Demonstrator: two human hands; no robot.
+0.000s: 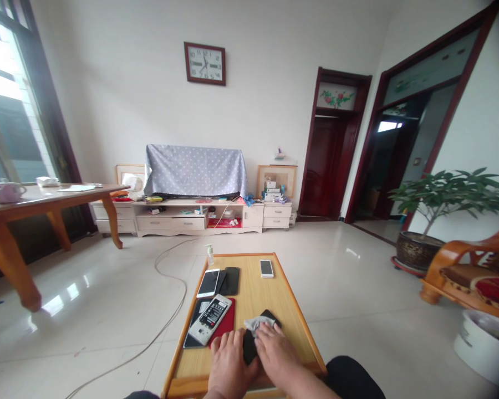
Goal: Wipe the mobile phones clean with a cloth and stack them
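My left hand [233, 363] grips the near left edge of a black phone [250, 347], which lies low on the small wooden table. Pressed against the phone's surface, my right hand [276, 352] holds a light grey cloth [253, 323] under its fingers. A black end [271, 316] shows beyond the cloth; I cannot tell whether it belongs to the same phone. Left of my hands, a white phone with its back off and battery showing [210, 320] rests over a red flat case [226, 326] and a dark tablet-like slab [191, 339].
Farther up the wooden table [249, 266] lie a white-framed phone [208, 283], a black phone [232, 280] and another white phone [266, 269]. A clear pump bottle [210, 254] stands by the far left corner. A cable [166, 327] runs along the floor at the left.
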